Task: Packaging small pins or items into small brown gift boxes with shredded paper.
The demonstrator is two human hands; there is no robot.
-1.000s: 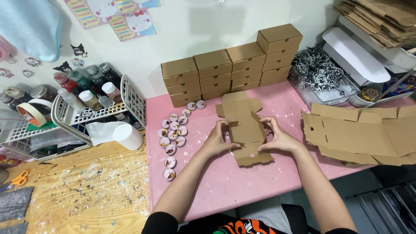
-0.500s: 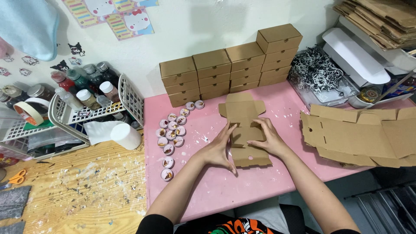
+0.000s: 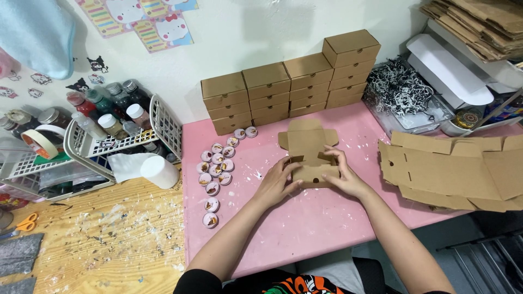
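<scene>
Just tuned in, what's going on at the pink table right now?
A person is folding a flat brown cardboard box blank on the pink table. The left hand and right hand press on its near end from either side, with the side flaps turned up. Finished boxes are stacked against the wall, more flat blanks lie to the right, and small round tins sit in rows to the left.
</scene>
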